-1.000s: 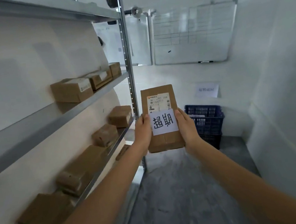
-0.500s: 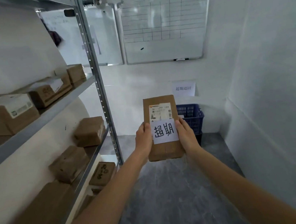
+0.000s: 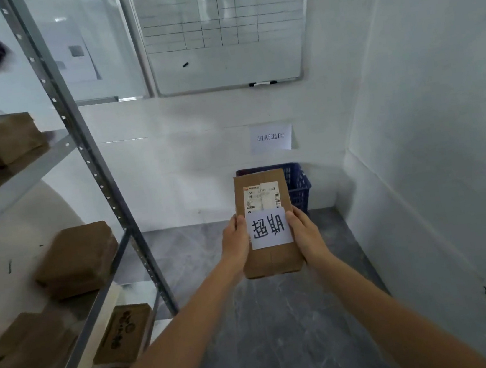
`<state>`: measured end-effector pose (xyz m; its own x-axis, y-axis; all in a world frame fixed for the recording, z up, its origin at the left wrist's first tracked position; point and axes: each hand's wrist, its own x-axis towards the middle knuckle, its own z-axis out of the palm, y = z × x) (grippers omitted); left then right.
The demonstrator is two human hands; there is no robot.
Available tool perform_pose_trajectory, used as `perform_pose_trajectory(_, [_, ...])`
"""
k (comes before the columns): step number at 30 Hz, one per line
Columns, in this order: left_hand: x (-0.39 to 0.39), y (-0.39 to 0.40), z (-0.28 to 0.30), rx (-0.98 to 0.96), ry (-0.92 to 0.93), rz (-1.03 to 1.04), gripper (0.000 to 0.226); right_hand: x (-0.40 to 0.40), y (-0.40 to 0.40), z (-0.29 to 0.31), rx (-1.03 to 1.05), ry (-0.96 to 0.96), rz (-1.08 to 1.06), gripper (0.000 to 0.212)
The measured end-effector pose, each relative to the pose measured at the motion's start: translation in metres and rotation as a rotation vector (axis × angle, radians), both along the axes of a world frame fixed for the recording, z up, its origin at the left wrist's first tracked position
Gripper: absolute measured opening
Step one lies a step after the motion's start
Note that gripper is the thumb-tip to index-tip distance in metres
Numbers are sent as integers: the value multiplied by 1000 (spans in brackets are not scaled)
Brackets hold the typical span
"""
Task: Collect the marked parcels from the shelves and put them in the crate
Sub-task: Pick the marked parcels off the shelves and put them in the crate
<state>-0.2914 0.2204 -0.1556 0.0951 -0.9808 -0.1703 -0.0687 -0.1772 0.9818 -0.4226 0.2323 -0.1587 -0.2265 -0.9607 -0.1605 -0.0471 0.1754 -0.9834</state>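
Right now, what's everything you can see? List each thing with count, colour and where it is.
parcel: 1, brown cardboard, held up in front of the crate
paper note: 1, white with black handwriting, on the parcel's face
shipping label: 1, white, above the note on the parcel
crate: 1, blue, on the floor against the far wall, partly behind the parcel
wall sign: 1, white, above the crate
whiteboards: 2, white, far wall
marker: 1, black and white, on the right whiteboard's ledge
shelving: 1, grey metal, left
shelf parcels: at least 5, brown, blurred, on the left shelves
floor: grey
left hand: on the parcel's left edge
right hand: on the parcel's right edge
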Motion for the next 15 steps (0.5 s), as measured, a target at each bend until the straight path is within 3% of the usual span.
perform_pose_trajectory(15, [-91,-225,-44,93,-45,48,30,-99,-235,-52,139,-19,101,46])
